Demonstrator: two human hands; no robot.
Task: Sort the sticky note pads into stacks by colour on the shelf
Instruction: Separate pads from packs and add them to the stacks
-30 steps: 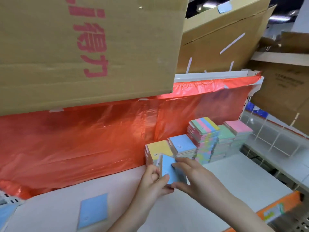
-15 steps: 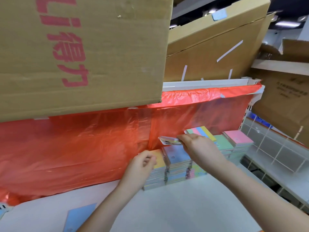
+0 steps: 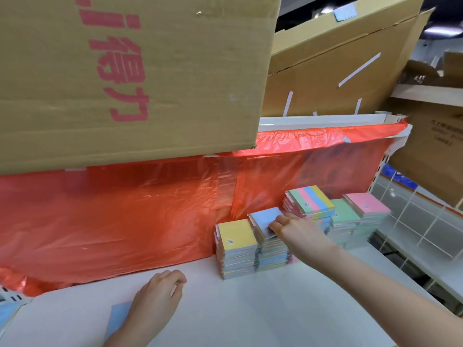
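Several stacks of sticky note pads stand against the red plastic sheet on the white shelf (image 3: pixel 250 309): a yellow-topped stack (image 3: pixel 236 234), a blue-topped stack (image 3: pixel 265 217), a striped multicolour stack (image 3: pixel 310 201), a green-topped stack (image 3: pixel 344 214) and a pink-topped stack (image 3: pixel 367 205). My right hand (image 3: pixel 293 227) pinches the near edge of the blue pad lying tilted on top of the blue stack. My left hand (image 3: pixel 160 294) hovers low over the shelf with loosely curled fingers, holding nothing, just above a loose blue pad (image 3: pixel 119 319).
A large cardboard box (image 3: pixel 125 71) overhangs at upper left, with more boxes (image 3: pixel 338 66) behind. The red plastic sheet (image 3: pixel 112 216) backs the shelf. White wire dividers (image 3: pixel 411 221) stand to the right. Another blue item (image 3: pixel 6 314) shows at the far left edge.
My right hand carried the blue pad from in front of the stacks up onto the blue stack. My left hand left the yellow stack and drew back down to the left.
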